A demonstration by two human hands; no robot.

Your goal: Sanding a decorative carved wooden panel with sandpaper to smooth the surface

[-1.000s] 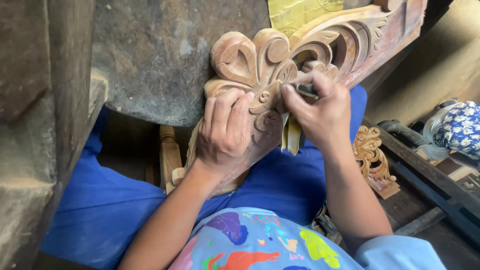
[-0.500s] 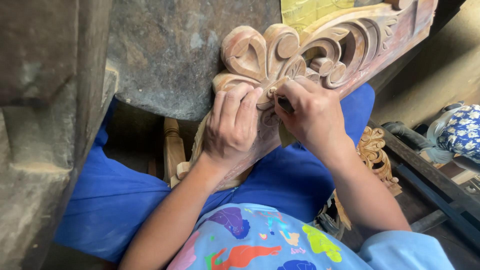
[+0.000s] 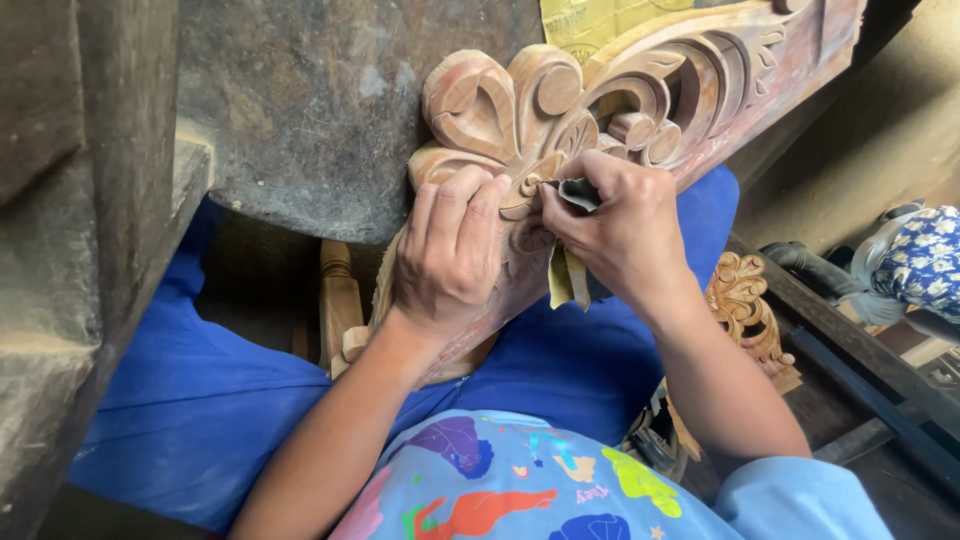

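- Head view: a carved wooden panel point(image 3: 600, 100) with scrolls and leaf shapes leans across the person's lap, its lower end down between the knees in blue trousers point(image 3: 200, 400) and its upper end running off toward the top right of the frame.
- The left hand point(image 3: 445, 255) lies flat on the carving just below the big leaf scroll, fingers point(image 3: 470, 205) pressed together and curled over the wood, bracing it; it grips nothing else.
- The right hand point(image 3: 620, 235) is closed around a folded piece of sandpaper point(image 3: 568, 270), pinching its dark upper edge between thumb and forefinger right against a small recess in the carving, just beside the left fingertips. The yellowish tail of the sheet hangs down below the palm.
- A yellow sheet point(image 3: 590, 20) rests behind the top edge of the panel.
- A rough grey stone slab point(image 3: 310, 110) stands behind the carving on the left.
- A turned wooden post point(image 3: 338, 300) shows under the left wrist.
- A smaller carved ornament point(image 3: 742, 305) sits on the floor, near the right forearm.
- At the far right edge, a blue floral cloth point(image 3: 920, 265) is visible.
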